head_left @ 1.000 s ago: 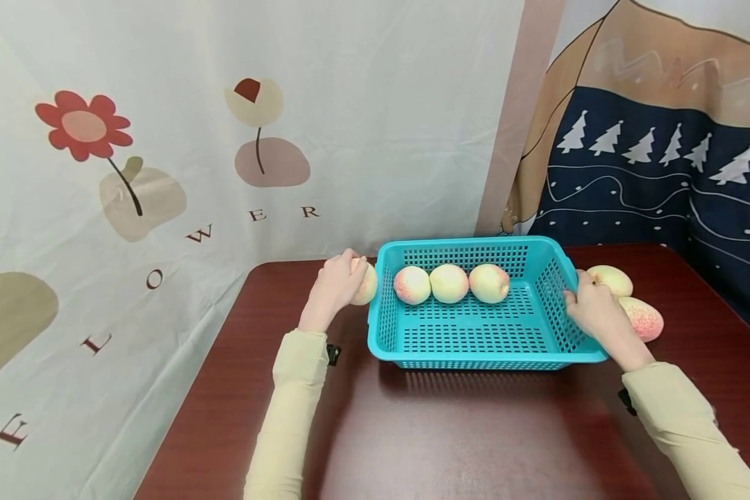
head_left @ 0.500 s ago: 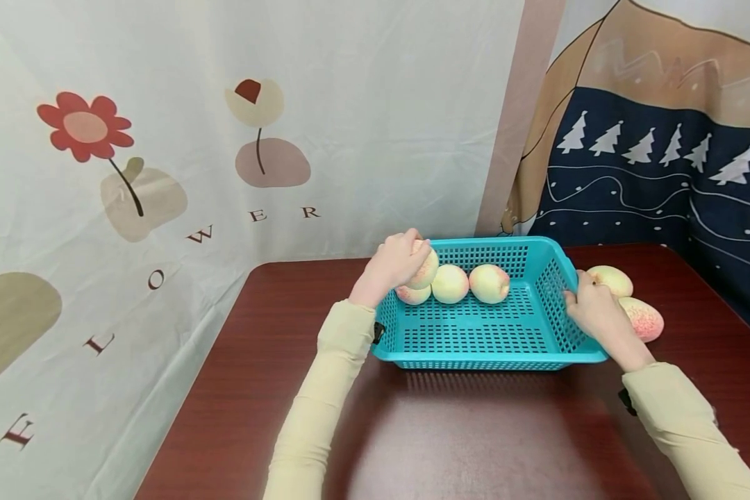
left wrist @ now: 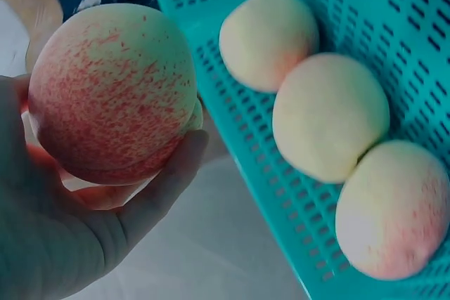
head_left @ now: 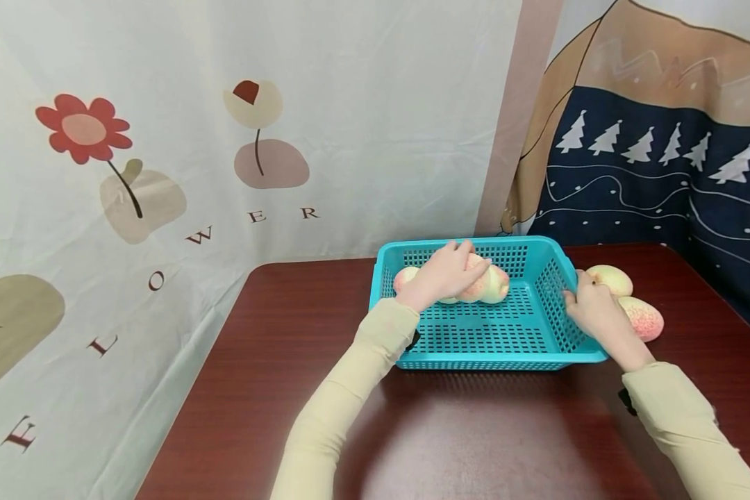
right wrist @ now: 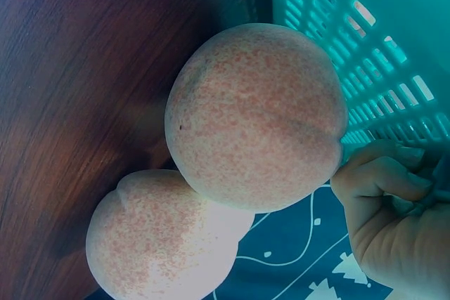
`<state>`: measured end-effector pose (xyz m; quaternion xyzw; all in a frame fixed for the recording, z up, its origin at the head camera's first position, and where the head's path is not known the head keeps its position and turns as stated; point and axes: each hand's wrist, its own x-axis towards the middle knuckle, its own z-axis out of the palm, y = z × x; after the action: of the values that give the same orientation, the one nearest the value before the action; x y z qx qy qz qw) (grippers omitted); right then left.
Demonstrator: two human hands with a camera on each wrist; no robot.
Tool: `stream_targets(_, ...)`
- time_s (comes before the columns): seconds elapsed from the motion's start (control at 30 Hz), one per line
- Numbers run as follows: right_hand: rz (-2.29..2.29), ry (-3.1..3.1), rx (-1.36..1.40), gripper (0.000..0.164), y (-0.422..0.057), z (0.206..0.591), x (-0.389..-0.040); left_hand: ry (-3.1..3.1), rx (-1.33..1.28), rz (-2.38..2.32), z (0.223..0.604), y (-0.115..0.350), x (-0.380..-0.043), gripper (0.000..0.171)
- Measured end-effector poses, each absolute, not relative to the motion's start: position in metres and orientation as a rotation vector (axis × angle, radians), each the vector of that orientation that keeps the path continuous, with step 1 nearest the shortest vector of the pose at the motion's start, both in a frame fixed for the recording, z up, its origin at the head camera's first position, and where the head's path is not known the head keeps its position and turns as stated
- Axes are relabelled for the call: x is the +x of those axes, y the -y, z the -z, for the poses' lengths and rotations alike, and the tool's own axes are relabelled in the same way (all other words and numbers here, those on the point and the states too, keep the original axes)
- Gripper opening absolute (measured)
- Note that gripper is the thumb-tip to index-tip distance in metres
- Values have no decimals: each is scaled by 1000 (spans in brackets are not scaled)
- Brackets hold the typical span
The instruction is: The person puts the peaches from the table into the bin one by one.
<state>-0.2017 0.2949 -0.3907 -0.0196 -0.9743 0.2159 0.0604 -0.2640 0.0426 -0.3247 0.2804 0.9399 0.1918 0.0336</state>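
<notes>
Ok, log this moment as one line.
left hand: grips peach over turquoise basket | right hand: grips basket's right rim | inside: three peaches | right of basket: two peaches

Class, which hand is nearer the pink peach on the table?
Right. The right hand grips the basket beside the pink peach; the left hand holds another peach over the basket.

My head view is bright, with pale glare on the table (head_left: 487, 437) at lower centre and soft shadows. My wrist views are dimmer, bluish; a peach (right wrist: 162, 237) at lower left is partly washed out.
</notes>
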Motion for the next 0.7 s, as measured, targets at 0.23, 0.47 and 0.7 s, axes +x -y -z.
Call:
stream_targets(0.23,-646,2945,-60,55,-295,391,-202,-2893,902,-474,330,-72,-260,55)
stream_targets(0.47,-635,2944,-62,54,-295,391,-202,-2911,915,-356,336,-96,-263,58)
stream_targets(0.7,-625,2935,-59,54,-295,392,-203,-2911,966,-264,345,-115,-267,64)
